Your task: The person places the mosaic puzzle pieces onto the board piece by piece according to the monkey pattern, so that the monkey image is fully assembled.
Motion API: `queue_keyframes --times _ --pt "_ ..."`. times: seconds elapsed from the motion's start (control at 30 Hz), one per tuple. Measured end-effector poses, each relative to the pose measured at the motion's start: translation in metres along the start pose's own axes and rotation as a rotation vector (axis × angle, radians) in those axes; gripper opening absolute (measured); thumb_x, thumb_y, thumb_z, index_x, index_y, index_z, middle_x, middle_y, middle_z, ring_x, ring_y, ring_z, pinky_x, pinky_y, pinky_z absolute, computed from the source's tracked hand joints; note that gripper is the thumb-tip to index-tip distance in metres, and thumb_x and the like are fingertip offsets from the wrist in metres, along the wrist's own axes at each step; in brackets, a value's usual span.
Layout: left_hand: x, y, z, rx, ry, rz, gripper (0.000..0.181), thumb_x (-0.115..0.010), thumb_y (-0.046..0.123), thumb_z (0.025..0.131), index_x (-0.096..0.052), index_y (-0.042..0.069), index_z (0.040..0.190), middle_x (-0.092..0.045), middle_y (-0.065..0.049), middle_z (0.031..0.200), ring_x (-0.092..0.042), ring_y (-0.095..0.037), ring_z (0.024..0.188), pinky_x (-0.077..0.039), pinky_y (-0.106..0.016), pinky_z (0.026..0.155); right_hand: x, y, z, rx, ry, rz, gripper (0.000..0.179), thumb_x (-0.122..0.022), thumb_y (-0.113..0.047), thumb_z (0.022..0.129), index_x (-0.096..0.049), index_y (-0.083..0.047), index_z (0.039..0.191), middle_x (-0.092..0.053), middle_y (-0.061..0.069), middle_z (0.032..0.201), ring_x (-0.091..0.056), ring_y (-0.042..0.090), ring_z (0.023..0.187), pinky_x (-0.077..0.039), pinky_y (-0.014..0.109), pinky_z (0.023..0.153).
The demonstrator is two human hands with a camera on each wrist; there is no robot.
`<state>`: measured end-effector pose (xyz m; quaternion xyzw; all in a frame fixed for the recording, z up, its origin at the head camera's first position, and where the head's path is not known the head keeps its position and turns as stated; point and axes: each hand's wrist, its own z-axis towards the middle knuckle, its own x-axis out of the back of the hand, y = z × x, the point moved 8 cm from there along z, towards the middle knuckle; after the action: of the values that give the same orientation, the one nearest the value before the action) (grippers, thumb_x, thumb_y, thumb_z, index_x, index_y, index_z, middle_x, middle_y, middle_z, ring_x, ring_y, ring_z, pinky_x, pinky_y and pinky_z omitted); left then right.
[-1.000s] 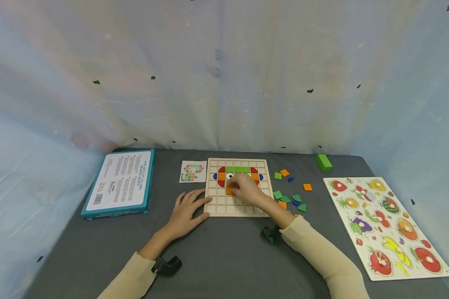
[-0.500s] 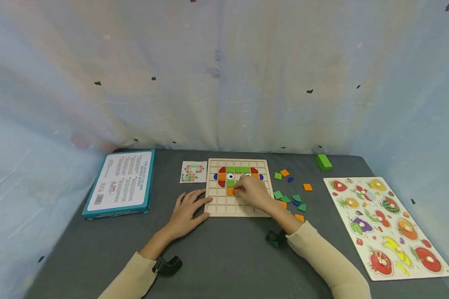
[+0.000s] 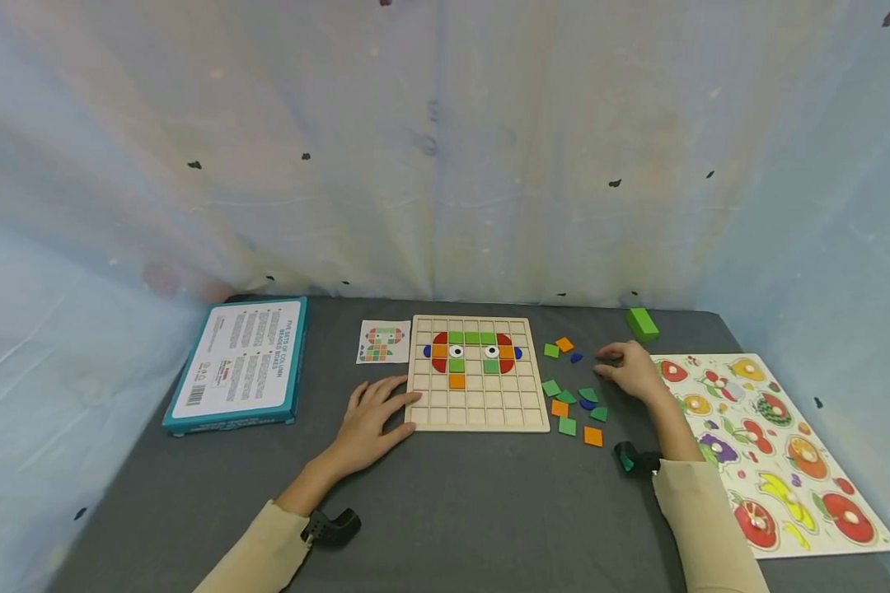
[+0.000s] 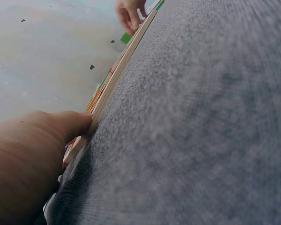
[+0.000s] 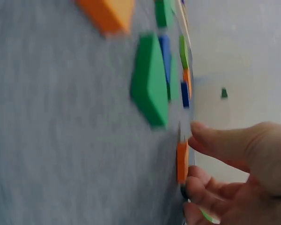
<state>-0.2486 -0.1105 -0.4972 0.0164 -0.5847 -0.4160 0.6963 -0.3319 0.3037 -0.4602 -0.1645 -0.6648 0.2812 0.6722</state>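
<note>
Touching grid board (image 3: 482, 402) at 8 o'clock with left hand (image 3: 371, 424), fingers spread | poised with right hand (image 3: 632, 372), thumb and fingers apart, at orange tile (image 5: 182, 161), board's 3 o'clock | contact unclear; tile hidden by hand in head view

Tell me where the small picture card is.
In the head view, the small picture card lies just left of the wooden grid board, beyond the left hand, with the blue box farther left.
</note>
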Motion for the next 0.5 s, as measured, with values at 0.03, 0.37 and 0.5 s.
queue_keyframes --times 0.03,0.37,0.5 --pt "0.0 0.0 0.0 0.001 -0.001 -0.002 0.051 -0.066 0.04 0.097 -0.057 0.019 0.143 -0.042 -0.011 0.154 -0.032 -0.031 0.143 -0.01 -0.066 0.114 0.002 0.005 -0.001 -0.004 -0.019 0.02 0.025 -0.071 -0.003 0.091 -0.067 0.012 0.11 -0.065 0.03 0.105 -0.06 0.028 0.078 -0.048 0.04 0.069" --pt "0.0 0.0 0.0 -0.009 0.004 -0.001 0.051 -0.066 0.039 0.096 -0.058 0.019 0.143 -0.041 -0.012 0.154 -0.032 -0.032 0.143 -0.01 -0.066 0.113 0.003 -0.004 -0.005 -0.039 -0.019 0.038 0.015 -0.072 -0.002 0.09 -0.06 0.007 0.093 -0.06 0.012 0.075 -0.056 0.022 0.062 -0.046 0.031 0.057" --pt "-0.001 0.0 -0.001 -0.008 0.002 -0.002 0.052 -0.066 0.039 0.096 -0.057 0.019 0.143 -0.041 -0.012 0.154 -0.032 -0.032 0.143 -0.01 -0.066 0.114 -0.024 -0.041 0.001 0.049 -0.034 0.25 0.017 -0.065 0.005 0.094 -0.062 0.013 0.109 -0.067 0.024 0.092 -0.066 0.03 0.069 -0.057 0.034 0.06"
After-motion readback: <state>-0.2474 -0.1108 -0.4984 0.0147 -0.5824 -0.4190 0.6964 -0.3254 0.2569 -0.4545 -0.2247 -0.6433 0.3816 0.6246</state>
